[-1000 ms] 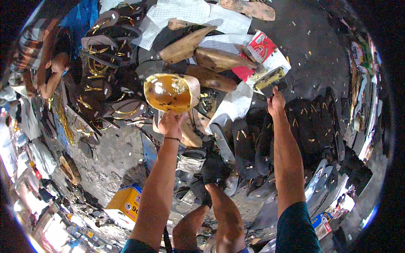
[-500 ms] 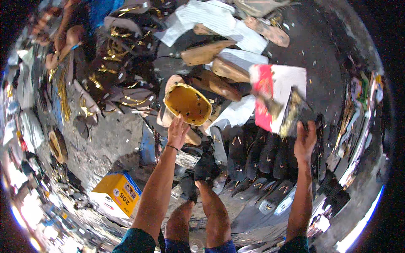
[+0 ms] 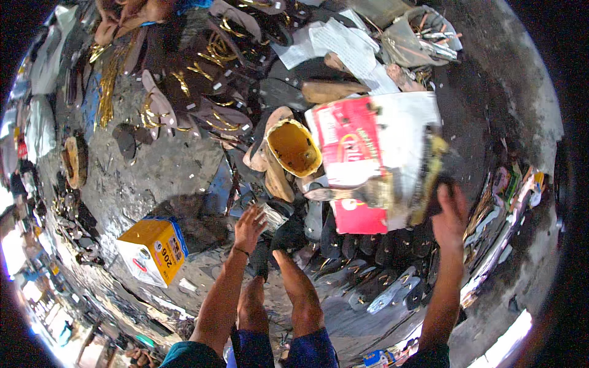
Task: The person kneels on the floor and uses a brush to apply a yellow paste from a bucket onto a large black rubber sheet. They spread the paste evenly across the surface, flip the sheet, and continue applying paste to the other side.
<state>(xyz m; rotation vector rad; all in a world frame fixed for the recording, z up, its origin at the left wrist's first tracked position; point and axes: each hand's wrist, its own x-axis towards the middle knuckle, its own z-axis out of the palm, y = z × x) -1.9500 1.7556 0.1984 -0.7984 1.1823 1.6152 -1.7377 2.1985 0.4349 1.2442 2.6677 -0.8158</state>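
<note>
At the lower right of the flat red-and-white cardboard sheet was your nearer right hand, grip too blurred to tell; lower-left, your left hand had fingers loosely spread, nothing visibly held.

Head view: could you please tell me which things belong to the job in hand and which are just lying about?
Likely in use: red-and-white cardboard at the right hand; yellow container.
Seemingly lying about: yellow carton; white sheets.
</note>
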